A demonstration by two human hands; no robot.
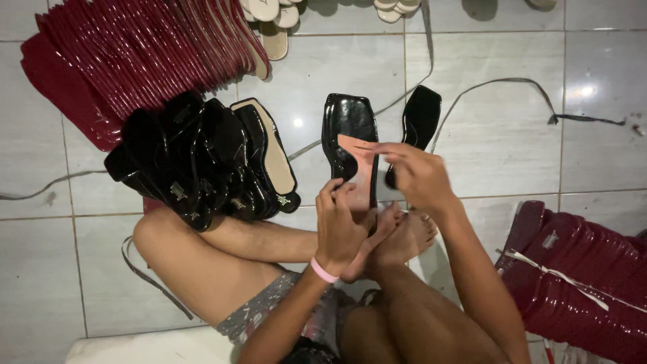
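I sit cross-legged on a tiled floor. My left hand (pixel 340 222), with a pink band at the wrist, grips the near end of a glossy black sandal sole (pixel 348 121) that stands on the floor before my feet. A salmon-pink insole piece (pixel 360 162) lies on that sole. My right hand (pixel 414 172) pinches the insole's upper edge and presses it against the sole. A second black sole (pixel 421 114) lies just to the right, partly behind my right hand.
A pile of black sandal soles (pixel 195 158) lies at my left knee, and a stack of dark red soles (pixel 121 54) fans behind it. More dark red pieces (pixel 586 269) lie at the right. Grey straps (pixel 512 84) trail over the tiles. Beige insoles (pixel 269 13) sit at the top.
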